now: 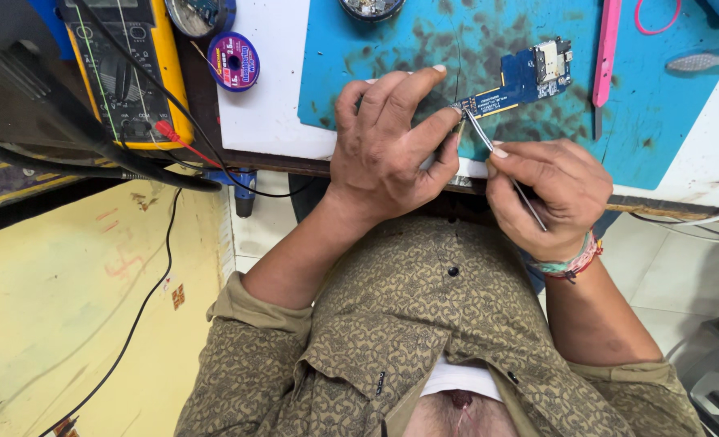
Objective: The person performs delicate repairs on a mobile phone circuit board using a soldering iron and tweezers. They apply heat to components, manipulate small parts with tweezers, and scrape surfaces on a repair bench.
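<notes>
A small blue circuit board (pixel 528 79) is seen lying on the stained blue mat (pixel 392 48), near the front edge of the white surface (pixel 266 105). Its lower end is being steadied by the left hand (pixel 388 150), fingers pressed together at the board's corner. Slim metal tweezers (pixel 497 158) are pinched between thumb and forefinger of the right hand (pixel 549 194), their tips brought to that same corner, just beside the left fingertips. A yellow multimeter (pixel 129 69) is set well apart at the left, a purple solder-wick spool (pixel 233 61) near it. A pink tool (pixel 606 53) is laid beside the board.
</notes>
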